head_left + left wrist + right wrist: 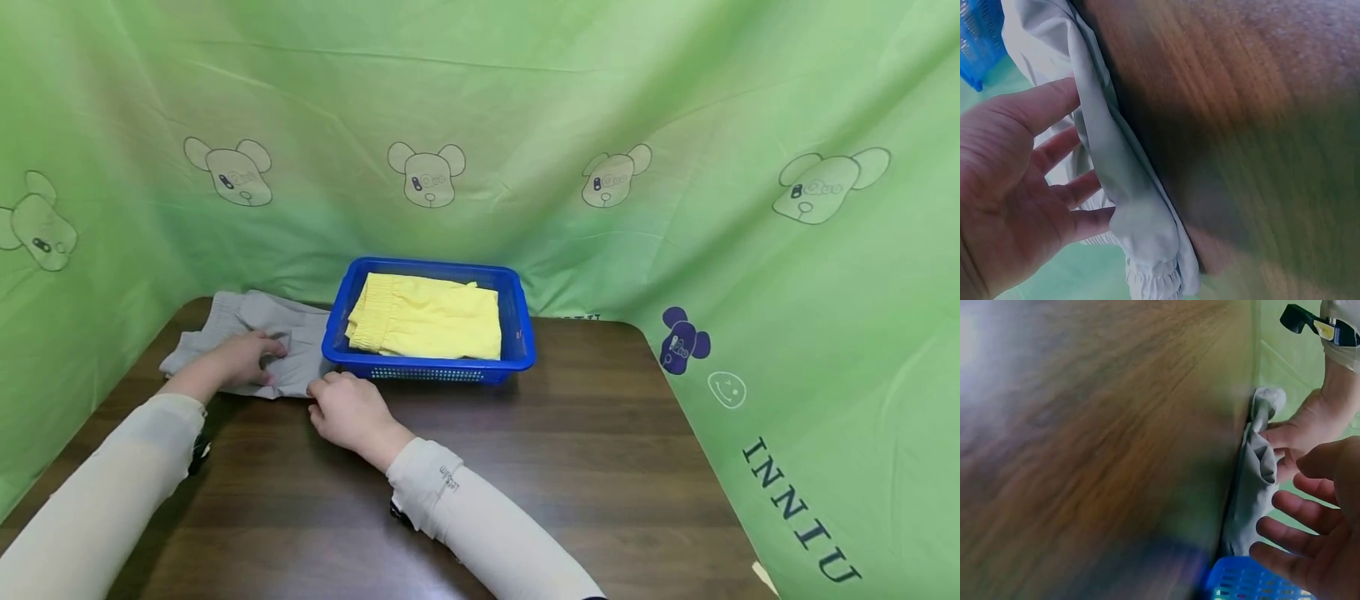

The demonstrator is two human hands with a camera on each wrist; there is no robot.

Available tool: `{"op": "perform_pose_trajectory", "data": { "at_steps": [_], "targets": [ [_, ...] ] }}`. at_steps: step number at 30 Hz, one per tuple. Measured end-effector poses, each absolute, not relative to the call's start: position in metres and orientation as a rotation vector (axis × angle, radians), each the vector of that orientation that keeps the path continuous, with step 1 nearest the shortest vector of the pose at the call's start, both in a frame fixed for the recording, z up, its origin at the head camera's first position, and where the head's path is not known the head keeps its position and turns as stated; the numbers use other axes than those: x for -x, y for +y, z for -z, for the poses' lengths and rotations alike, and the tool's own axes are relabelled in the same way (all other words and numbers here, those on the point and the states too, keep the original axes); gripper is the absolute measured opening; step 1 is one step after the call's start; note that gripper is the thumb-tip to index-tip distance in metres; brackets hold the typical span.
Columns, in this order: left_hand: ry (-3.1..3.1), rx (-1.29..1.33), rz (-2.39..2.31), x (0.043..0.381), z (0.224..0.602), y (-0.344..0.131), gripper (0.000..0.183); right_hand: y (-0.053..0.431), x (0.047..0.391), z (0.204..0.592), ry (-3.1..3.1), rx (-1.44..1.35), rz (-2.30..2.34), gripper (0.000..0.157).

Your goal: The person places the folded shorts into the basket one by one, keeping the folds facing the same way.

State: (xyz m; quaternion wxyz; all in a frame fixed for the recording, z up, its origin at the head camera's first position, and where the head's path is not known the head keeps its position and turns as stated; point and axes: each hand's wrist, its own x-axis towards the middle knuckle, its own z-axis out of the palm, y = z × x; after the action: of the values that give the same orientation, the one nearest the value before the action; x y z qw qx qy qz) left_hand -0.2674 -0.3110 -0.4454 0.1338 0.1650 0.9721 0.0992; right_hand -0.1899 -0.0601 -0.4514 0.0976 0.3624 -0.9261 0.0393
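Grey elastic-waisted pants (300, 333), folded, lie at the left of the table, with their waistband (1155, 278) at the far left end. My left hand (243, 358) rests on them, thumb and fingers spread and touching a raised fold of the cloth. Close to the right front corner of the pants, beside the basket, is my right hand (351, 410). In the right wrist view its fingers (1300, 512) are spread and loosely bent, with nothing between them. Folded yellow pants (431, 317) lie inside the blue plastic basket (517, 364), just right of the grey pair.
The dark wooden table (570, 467) extends to the front and right. A green curtain (510, 100) printed with bear heads hangs round its back and sides. A dark wrist strap (1335, 331) is on the left wrist.
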Motion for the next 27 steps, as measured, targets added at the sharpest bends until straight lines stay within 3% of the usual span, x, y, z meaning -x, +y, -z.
{"op": "perform_pose_trajectory", "data": {
  "at_steps": [27],
  "targets": [
    [2.832,-0.577,-0.333,0.242,0.441,-0.306,0.047,-0.099,0.200,0.468,-2.716,-1.012,0.027,0.024]
  ]
}}
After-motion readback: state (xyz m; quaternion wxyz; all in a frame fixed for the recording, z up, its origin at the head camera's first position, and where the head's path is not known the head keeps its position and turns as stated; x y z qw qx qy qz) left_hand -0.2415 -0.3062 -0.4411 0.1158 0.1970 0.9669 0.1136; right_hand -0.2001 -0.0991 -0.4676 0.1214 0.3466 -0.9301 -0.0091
